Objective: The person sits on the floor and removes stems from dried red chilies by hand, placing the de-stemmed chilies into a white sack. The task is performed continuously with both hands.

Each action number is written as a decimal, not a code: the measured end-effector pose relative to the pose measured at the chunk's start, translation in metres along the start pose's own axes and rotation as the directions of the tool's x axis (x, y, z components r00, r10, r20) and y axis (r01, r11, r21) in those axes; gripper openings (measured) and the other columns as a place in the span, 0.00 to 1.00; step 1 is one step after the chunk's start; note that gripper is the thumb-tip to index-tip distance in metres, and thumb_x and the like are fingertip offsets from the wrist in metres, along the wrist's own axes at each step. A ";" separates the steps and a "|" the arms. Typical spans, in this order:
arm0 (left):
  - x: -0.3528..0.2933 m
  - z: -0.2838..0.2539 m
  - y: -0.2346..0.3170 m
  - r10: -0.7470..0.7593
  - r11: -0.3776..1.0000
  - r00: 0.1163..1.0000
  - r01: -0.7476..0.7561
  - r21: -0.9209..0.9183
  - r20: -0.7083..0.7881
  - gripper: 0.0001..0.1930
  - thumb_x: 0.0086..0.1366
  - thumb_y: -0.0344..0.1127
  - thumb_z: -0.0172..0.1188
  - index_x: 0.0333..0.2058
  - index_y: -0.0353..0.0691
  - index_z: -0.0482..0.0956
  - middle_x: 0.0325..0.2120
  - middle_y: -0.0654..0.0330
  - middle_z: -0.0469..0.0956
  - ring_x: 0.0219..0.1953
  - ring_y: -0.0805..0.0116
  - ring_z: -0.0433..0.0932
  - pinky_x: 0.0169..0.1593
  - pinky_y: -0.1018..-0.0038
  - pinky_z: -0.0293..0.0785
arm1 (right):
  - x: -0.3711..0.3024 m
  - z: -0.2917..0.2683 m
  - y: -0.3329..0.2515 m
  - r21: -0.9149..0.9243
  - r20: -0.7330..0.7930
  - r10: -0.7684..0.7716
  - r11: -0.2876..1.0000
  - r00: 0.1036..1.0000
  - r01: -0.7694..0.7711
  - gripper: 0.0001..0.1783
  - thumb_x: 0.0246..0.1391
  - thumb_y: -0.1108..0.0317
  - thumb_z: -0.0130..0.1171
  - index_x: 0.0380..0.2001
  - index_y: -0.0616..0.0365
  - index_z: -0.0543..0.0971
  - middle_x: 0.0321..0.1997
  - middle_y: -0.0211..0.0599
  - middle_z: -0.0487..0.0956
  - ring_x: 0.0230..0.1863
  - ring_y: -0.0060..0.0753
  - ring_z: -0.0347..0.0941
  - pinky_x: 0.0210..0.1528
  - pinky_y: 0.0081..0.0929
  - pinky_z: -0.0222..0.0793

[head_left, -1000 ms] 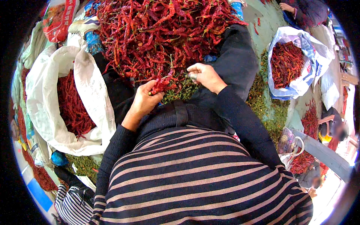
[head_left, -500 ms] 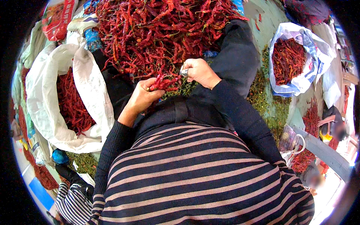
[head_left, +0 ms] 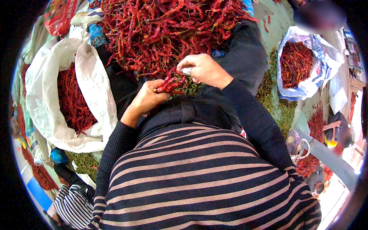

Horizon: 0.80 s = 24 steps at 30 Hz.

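My left hand [head_left: 147,99] is closed round a small bunch of dried red chillies [head_left: 171,85] in front of my lap. Close beside the bunch's far end, my right hand [head_left: 209,71] has its fingers curled inward. A silver metal sleeve [head_left: 186,71] sits on a digit of that hand. Anything between its fingertips is hidden. Just beyond both hands rises a large heap of dried red chillies [head_left: 165,32], spread between my legs. Green stems [head_left: 193,89] lie below my right hand.
On the left stands a white sack [head_left: 43,92] of red chillies with its rim rolled down. A blue-and-white bag [head_left: 285,91] of chillies is at the right. Green stems [head_left: 285,115] litter the floor. Other people sit at the lower left and far right.
My right hand has shifted slightly left and nearer the bunch, its fingers curling over. My left hand keeps its hold on the chillies, moving slightly right.
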<state>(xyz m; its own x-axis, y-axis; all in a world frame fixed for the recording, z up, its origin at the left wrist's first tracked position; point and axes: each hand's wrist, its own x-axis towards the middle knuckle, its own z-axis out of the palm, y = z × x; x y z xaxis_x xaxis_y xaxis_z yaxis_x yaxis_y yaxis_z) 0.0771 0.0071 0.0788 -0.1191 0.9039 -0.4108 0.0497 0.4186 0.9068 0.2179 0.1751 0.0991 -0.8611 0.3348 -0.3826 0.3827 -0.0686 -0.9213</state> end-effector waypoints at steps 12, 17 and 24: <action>-0.006 -0.009 -0.006 -0.100 0.972 0.995 0.101 -0.213 0.014 0.17 0.44 0.22 0.60 0.37 0.38 0.75 0.29 0.69 0.76 0.32 0.81 0.72 0.40 0.81 0.68 | 0.010 0.028 0.015 -0.179 0.110 -0.160 0.968 0.981 0.178 0.08 0.41 0.76 0.53 0.29 0.63 0.77 0.23 0.31 0.76 0.24 0.20 0.68 0.30 0.19 0.65; -0.007 -0.009 -0.012 -0.038 0.999 0.999 0.038 -0.029 0.010 0.17 0.44 0.22 0.60 0.37 0.37 0.74 0.30 0.69 0.76 0.33 0.82 0.70 0.41 0.82 0.67 | 0.014 0.034 0.021 -0.282 0.091 -0.316 0.901 0.944 0.329 0.09 0.37 0.68 0.56 0.24 0.59 0.78 0.23 0.42 0.76 0.28 0.37 0.73 0.32 0.29 0.67; -0.014 -0.006 -0.001 -0.008 0.988 1.000 0.013 0.155 -0.029 0.13 0.46 0.26 0.59 0.34 0.36 0.74 0.24 0.68 0.72 0.28 0.82 0.66 0.36 0.80 0.66 | 0.013 0.040 0.017 -0.342 0.121 -0.305 0.881 0.945 0.328 0.07 0.38 0.69 0.58 0.23 0.60 0.77 0.24 0.39 0.72 0.29 0.38 0.70 0.31 0.29 0.64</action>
<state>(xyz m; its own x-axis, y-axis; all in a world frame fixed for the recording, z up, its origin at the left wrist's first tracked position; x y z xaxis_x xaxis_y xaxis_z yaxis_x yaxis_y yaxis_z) 0.0730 -0.0066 0.0844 -0.1487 0.8975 -0.4152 0.2018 0.4385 0.8758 0.2001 0.1406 0.0757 -0.9706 0.2235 -0.0890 0.1690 0.3704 -0.9133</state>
